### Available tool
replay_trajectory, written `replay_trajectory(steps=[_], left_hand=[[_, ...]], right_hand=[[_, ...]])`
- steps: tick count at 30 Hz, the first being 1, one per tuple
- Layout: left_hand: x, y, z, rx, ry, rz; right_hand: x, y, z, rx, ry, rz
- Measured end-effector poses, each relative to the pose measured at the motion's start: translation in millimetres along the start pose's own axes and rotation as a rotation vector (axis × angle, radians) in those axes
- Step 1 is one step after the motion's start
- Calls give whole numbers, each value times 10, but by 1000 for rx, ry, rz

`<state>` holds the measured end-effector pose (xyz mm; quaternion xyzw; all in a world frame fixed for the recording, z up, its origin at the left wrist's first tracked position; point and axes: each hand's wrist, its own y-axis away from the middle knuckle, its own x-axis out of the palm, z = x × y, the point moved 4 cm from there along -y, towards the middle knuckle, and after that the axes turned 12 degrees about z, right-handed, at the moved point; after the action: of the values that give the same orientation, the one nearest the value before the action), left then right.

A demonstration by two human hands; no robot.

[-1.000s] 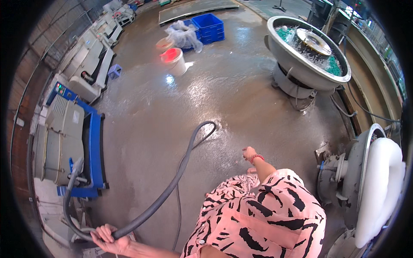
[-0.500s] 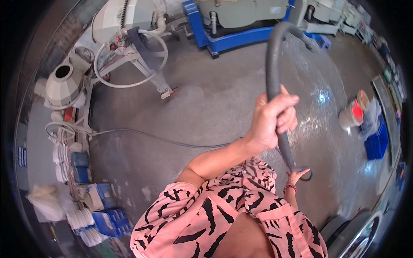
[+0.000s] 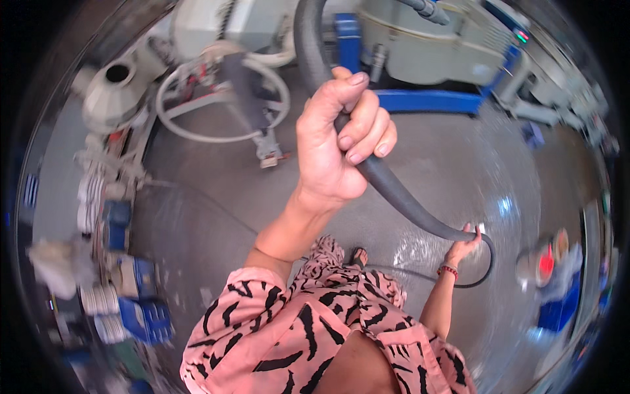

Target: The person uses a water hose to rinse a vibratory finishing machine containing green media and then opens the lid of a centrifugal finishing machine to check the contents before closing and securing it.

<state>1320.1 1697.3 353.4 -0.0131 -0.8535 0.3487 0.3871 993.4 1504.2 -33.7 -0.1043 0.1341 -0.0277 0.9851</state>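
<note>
A thick dark grey hose (image 3: 410,203) runs through my raised left hand (image 3: 338,134), whose fingers are wrapped round it. Above that fist the hose rises out of the top of the picture, and a hose end with a nozzle (image 3: 433,12) shows at the upper edge. Lower down and to the right, my right hand (image 3: 463,248), with a red beaded bracelet at the wrist, grips the same hose, partly hidden behind it. Past this hand the hose bends in a loop and trails back along the floor behind my legs.
A drum mixer with a large ring handwheel (image 3: 223,134) stands at the far left, with a smaller mixer (image 3: 108,98) beside it. A cream tub machine on a blue frame (image 3: 426,102) stands ahead. Buckets (image 3: 541,262) and a blue crate (image 3: 558,308) sit at right. The floor (image 3: 512,177) is wet.
My left hand has moved left and up with the hose. My right hand has shifted slightly right and up, its arm now more in view. The whole view has turned right.
</note>
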Motion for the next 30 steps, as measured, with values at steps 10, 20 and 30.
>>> replay_trajectory(steps=[10,20,30], left_hand=[[-1282,-858,-1814,211,-89,109],[-2365,-1464,-3116,291,-446,302],[-3621,-1691,-2367,377,-887,-336]], right_hand=[[2950,-723,852,22,-338,431],[5711,-968,1998,349,-568,538],[5145,-1798,863,-268,412,1210]])
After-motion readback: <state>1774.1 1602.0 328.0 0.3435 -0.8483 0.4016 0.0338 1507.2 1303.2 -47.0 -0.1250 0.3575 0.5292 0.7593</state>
